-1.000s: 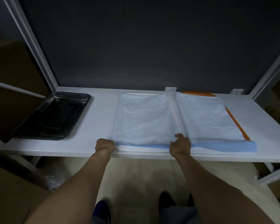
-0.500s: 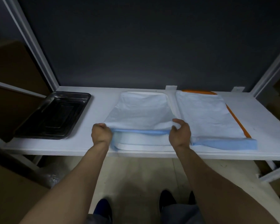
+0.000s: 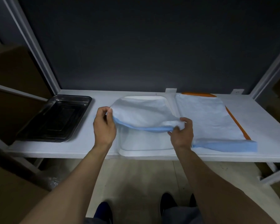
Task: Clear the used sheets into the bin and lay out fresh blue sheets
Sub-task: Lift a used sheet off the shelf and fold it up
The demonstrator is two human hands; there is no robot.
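A pale sheet with a blue underside (image 3: 141, 113) lies over a white tray (image 3: 145, 146) in the middle of the table. Its near edge is lifted and folded back toward the wall. My left hand (image 3: 103, 125) pinches the sheet's near left corner. My right hand (image 3: 182, 131) grips the near right corner. A second sheet of the same kind (image 3: 207, 120) lies flat to the right over an orange tray (image 3: 238, 125), with its near edge turned up blue.
A dark metal tray (image 3: 55, 118) sits at the table's left end. The white table (image 3: 265, 126) runs along a dark wall between white frame posts. Brown boxes stand at both sides. My shoes (image 3: 168, 202) show on the floor below.
Both hands have lifted the left sheet's near edge off the white tray and carried it back toward the wall, uncovering the tray's near half.
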